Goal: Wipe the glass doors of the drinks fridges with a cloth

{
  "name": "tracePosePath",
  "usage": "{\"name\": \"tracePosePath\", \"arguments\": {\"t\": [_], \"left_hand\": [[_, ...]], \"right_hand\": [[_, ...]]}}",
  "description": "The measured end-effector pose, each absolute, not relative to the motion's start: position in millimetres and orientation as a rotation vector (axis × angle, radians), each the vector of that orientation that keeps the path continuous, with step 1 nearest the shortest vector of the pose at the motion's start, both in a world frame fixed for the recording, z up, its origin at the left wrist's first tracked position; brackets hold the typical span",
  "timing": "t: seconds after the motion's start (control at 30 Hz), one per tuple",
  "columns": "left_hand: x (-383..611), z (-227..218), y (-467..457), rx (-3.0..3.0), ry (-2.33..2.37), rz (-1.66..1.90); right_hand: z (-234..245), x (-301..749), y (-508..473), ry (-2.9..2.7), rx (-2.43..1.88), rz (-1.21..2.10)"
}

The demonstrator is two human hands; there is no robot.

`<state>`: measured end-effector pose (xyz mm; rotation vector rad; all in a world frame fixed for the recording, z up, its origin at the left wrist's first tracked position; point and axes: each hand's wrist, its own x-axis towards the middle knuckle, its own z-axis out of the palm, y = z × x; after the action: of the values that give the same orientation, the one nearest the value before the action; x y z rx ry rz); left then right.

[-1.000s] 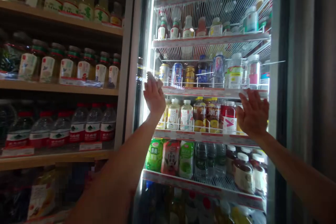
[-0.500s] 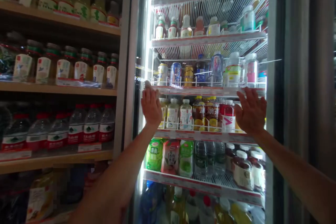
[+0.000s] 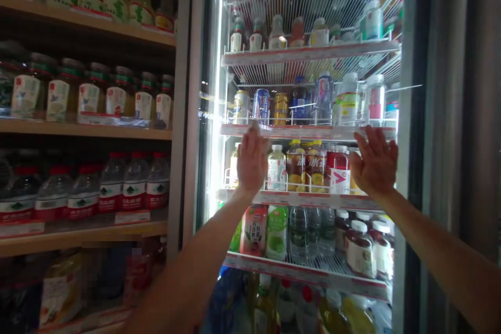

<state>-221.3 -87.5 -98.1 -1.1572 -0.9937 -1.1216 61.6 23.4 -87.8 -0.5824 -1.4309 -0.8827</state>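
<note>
A tall lit drinks fridge with a glass door (image 3: 215, 167) stands in front of me. My left hand (image 3: 252, 162) is raised flat, palm towards the glass, before the middle shelves, and hides some bottles. A pale shape at its fingertips looks like a reflection; I see nothing held. My right hand (image 3: 374, 162) is lifted with fingers spread, palm to the glass, just right of a red bottle with a white label (image 3: 338, 171). Whether either palm touches the glass, I cannot tell. Between the hands show bottles of dark tea (image 3: 296, 166) and a white-capped bottle (image 3: 277, 168).
Left of the fridge, wooden shelves (image 3: 86, 128) hold rows of juice bottles (image 3: 92, 91) and red-capped water bottles (image 3: 113, 182). Inside the fridge are several cans (image 3: 261, 104), clear water bottles (image 3: 299, 232) and dark jars (image 3: 360, 250). A vertical metal frame (image 3: 446, 141) rises at the right.
My left hand has moved right across the front of the glass, from the fridge's left edge to before the white-capped bottles. The right hand stays nearly in place; the view shifted slightly.
</note>
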Motion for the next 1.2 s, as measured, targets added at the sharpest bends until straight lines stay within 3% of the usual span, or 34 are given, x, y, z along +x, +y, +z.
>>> {"name": "tracePosePath", "arguments": {"t": [0.13, 0.37, 0.6, 0.8, 1.03, 1.2], "left_hand": [[-191, -110, -81, -1.395, -0.947, -0.842], [-246, -99, -102, -1.013, -1.074, -1.274], [-198, -133, -84, -1.406, -0.856, -0.814], [-247, -119, -103, -0.998, -1.050, -1.298], [-204, -150, -90, -1.410, -0.873, -0.853], [-252, -137, -111, -1.005, -1.026, -1.203]], "right_hand": [[-87, 64, 24, -1.429, -0.587, -0.903], [-88, 61, 25, -1.411, -0.611, -0.899], [-88, 61, 22, -1.418, -0.592, -0.878], [-87, 59, 21, -1.414, -0.636, -0.882], [-88, 63, 25, -1.426, -0.577, -0.889], [-86, 63, 24, -1.427, -0.621, -0.889]]}}
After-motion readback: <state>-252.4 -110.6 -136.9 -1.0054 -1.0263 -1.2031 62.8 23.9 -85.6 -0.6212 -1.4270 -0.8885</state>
